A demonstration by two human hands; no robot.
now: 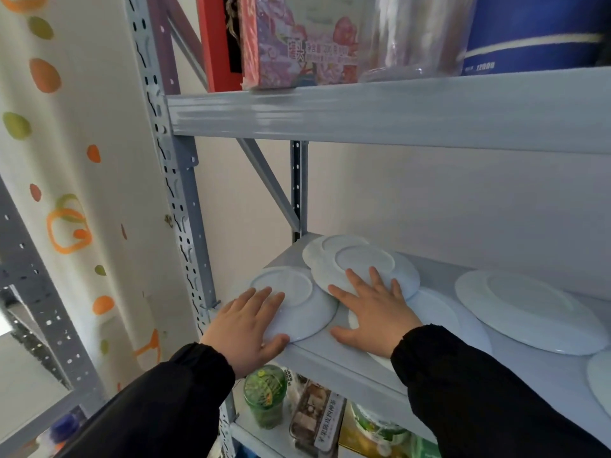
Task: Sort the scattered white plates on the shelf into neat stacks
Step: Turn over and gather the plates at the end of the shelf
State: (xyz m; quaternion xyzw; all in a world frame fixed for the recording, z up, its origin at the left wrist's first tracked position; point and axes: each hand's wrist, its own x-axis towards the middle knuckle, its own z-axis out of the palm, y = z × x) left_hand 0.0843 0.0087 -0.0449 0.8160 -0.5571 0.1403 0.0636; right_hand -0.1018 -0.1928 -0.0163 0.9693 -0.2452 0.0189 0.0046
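Grey metal shelf [330,355] at chest height, scattered with upturned white plates. Left hand [246,325] flat on the front-left plate [297,302], thumb hooked under its rim at the shelf edge. Right hand [370,309] spread, fingertips on the overlapping middle plate [367,266], palm over a half-hidden plate [443,312] beneath. Rear plate [327,247] tucked behind the middle one, near the back post. Large plate [529,309] lying well right of both hands; a further rim [600,381] cut by the frame edge. Black sleeves [496,391] on both arms. Floral box [297,41] on the tier above, jars [264,398] on the tier below.
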